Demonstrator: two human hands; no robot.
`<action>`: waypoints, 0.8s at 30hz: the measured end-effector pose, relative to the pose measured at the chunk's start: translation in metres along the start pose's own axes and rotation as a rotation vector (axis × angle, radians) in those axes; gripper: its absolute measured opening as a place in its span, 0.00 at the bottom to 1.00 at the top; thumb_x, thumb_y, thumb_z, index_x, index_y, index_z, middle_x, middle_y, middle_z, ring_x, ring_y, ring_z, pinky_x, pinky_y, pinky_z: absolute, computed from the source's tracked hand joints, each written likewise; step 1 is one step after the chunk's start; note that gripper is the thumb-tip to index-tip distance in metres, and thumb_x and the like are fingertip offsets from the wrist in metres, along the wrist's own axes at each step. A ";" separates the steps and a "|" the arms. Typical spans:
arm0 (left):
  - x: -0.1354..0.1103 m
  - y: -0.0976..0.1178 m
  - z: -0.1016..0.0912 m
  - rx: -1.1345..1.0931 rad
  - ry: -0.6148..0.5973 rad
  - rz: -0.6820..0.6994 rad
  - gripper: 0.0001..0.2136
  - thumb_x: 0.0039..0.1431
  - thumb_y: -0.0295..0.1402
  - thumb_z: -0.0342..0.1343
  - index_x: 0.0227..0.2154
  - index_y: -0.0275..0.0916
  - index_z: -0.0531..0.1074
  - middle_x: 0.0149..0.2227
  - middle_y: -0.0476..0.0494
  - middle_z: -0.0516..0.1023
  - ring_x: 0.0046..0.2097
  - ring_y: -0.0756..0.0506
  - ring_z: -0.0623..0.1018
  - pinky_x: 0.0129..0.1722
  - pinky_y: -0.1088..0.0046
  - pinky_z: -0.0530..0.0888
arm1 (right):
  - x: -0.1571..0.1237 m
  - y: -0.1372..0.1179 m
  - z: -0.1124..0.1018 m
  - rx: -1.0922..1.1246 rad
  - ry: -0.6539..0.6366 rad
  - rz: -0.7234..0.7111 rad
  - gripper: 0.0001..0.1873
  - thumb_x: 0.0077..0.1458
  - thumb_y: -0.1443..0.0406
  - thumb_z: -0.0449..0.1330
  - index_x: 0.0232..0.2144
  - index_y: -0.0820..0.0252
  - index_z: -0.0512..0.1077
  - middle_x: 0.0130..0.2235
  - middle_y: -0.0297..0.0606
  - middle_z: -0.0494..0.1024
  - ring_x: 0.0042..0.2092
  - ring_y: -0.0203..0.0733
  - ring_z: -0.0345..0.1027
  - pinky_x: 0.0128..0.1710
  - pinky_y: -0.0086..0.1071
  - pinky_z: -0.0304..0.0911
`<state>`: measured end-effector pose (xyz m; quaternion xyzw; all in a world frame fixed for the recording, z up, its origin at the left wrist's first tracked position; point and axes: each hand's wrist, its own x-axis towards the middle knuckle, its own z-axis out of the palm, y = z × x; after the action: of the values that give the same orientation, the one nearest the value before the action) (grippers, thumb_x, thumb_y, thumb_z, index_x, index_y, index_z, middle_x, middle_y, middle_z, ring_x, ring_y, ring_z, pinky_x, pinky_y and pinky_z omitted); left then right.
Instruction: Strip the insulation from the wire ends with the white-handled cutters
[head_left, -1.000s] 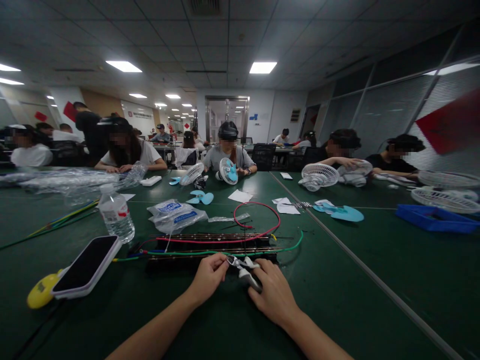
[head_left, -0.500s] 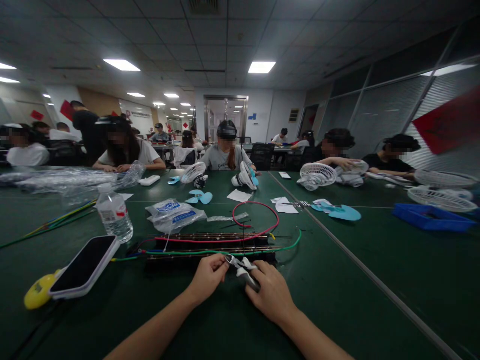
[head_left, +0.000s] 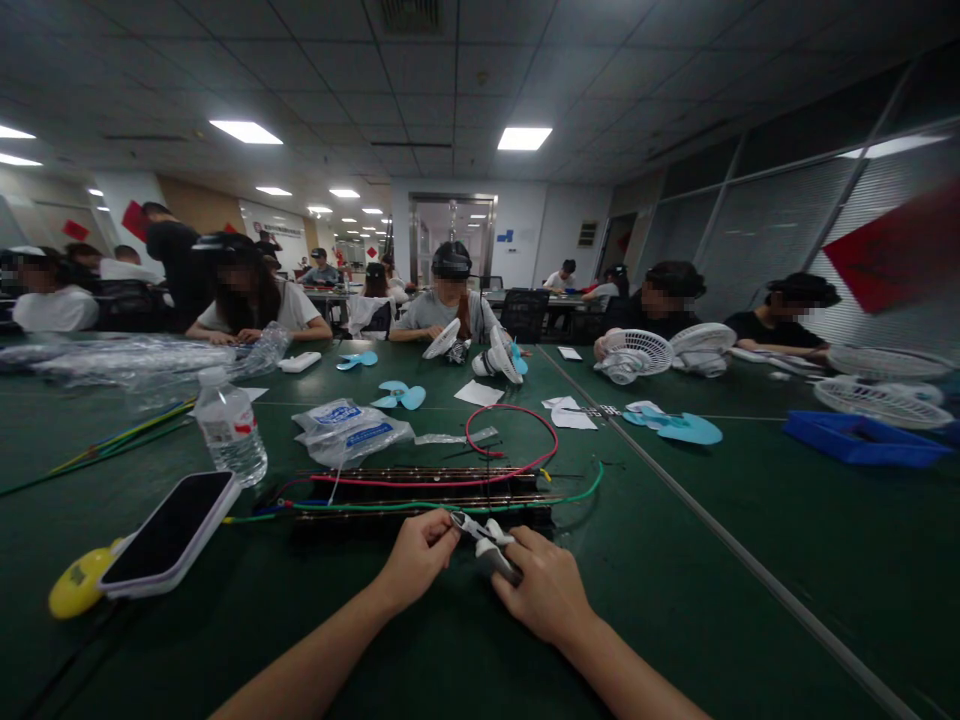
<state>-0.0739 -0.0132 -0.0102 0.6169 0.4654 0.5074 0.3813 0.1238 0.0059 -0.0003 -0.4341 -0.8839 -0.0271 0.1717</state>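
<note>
In my right hand (head_left: 551, 585) is a pair of pliers (head_left: 496, 548) with white-and-grey handles, its jaws pointing left. My left hand (head_left: 420, 555) is closed in a pinch at the tip of the jaws; whatever lies between its fingertips is too small to make out. Just beyond both hands lies a long dark assembly (head_left: 360, 520) with copper-coloured strips running across it. A green wire (head_left: 577, 495) and a red wire (head_left: 405, 482) stretch along its top. The red wire loops up at the right. One thin black strip stands up near the assembly's right part.
To the left are a phone (head_left: 169, 535) resting on a yellow object (head_left: 81, 583), and a water bottle (head_left: 231, 430). Plastic bags (head_left: 352, 432) lie behind the assembly. Fan parts, blue blades (head_left: 401, 394) and a blue tray (head_left: 866, 437) sit farther off. Co-workers sit across the table.
My hands and the pliers have barely moved. Across the table, a co-worker has shifted a white fan to the right, closer to the other one.
</note>
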 end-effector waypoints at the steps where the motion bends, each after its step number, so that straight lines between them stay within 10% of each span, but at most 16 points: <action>1: 0.000 0.000 0.000 0.001 0.004 0.005 0.11 0.57 0.38 0.51 0.27 0.34 0.69 0.17 0.54 0.62 0.20 0.53 0.63 0.20 0.79 0.59 | 0.000 0.000 0.000 0.016 0.017 -0.009 0.07 0.48 0.64 0.54 0.30 0.58 0.70 0.40 0.39 0.72 0.39 0.40 0.65 0.38 0.30 0.57; 24: 0.001 -0.005 0.000 0.006 0.073 -0.029 0.15 0.56 0.43 0.51 0.28 0.34 0.70 0.15 0.55 0.61 0.18 0.53 0.62 0.19 0.79 0.57 | -0.001 0.004 0.004 0.018 0.005 -0.007 0.08 0.49 0.63 0.56 0.33 0.58 0.71 0.38 0.40 0.69 0.39 0.41 0.61 0.40 0.33 0.56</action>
<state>-0.0748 -0.0109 -0.0148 0.5925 0.4894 0.5224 0.3695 0.1262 0.0085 -0.0051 -0.4295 -0.8852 -0.0209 0.1777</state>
